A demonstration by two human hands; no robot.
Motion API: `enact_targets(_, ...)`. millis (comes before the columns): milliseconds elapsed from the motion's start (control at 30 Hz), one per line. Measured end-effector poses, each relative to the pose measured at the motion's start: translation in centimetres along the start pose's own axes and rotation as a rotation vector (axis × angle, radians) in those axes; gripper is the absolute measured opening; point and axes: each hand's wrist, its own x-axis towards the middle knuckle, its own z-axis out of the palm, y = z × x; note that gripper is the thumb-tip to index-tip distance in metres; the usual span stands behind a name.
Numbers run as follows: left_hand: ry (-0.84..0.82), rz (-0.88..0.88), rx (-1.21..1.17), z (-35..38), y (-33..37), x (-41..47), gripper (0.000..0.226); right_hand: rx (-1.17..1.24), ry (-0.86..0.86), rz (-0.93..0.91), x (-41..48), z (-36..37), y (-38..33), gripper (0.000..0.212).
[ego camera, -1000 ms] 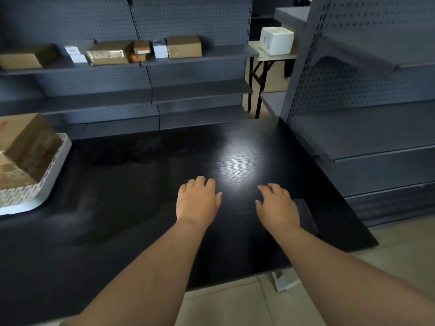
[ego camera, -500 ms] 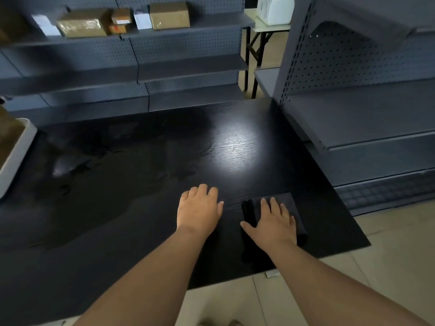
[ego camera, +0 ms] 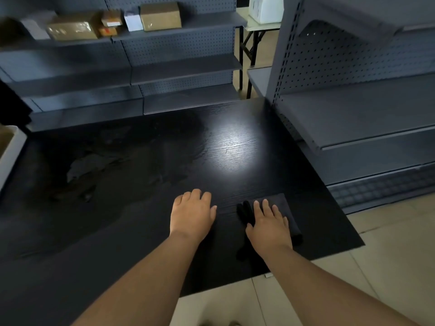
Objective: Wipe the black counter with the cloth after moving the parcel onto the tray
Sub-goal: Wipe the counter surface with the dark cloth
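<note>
The black counter fills the middle of the view, with a bright glare patch and dull smears on its left half. A dark folded cloth lies near the counter's front right corner. My right hand rests flat on top of the cloth, fingers spread, pressing it down. My left hand lies palm down on the bare counter just left of it, holding nothing. The white tray shows only as an edge at the far left; the parcel in it is barely visible.
Grey pegboard shelving stands behind the counter, with several cardboard boxes on its top shelf. Another grey shelf unit borders the counter's right side. A folding table with a white box is at the back. Tiled floor lies in front.
My right hand moved down onto the cloth and now lies flat on it. The view shifted right, so the tray and parcel slid almost out of sight. My left hand barely moved.
</note>
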Motion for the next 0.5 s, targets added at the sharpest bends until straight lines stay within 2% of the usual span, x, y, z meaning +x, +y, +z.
enact_targets(233,0.011,-0.020,0.021,-0.6,-0.7,-0.4,0.043,-0.002,-0.035,0.004,0.5,-0.1,-0.1,0.060)
enact_targets(500,0.038,-0.101,0.060,-2.2,-3.3,-1.5,0.042,0.241,0.076,0.020,0.8,-0.3,-1.7,0.055)
